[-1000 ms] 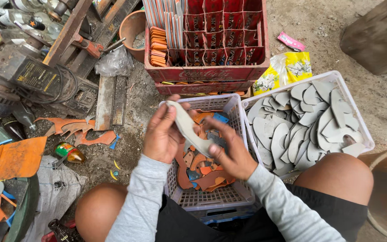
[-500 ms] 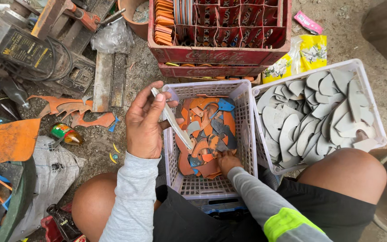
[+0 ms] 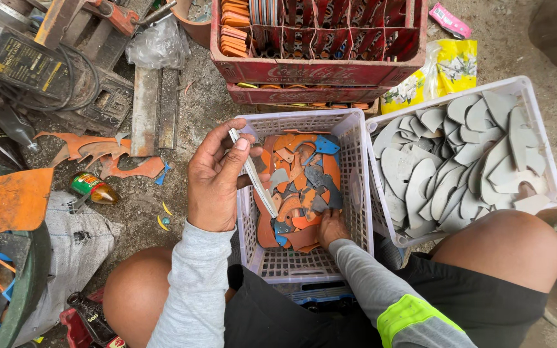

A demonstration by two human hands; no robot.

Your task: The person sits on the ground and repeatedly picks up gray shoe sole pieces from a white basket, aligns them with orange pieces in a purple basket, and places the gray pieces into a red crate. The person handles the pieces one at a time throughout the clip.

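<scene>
I count two pale plastic baskets in front of me: the middle basket (image 3: 356, 161) holds orange, grey and blue scraps, too many and too jumbled to number, and the right basket (image 3: 536, 129) holds grey sole-shaped pieces, well over a dozen, overlapping too much for an exact count. Two red crates (image 3: 317, 67) sit stacked beyond them. I have two hands at work, my left hand (image 3: 217, 177) holding one flat grey strip (image 3: 253, 174), my right hand (image 3: 332, 227) down among the scraps.

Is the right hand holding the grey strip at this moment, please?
No, the left hand grips the grey strip, while the right hand reaches into the scraps in the middle basket.
</scene>
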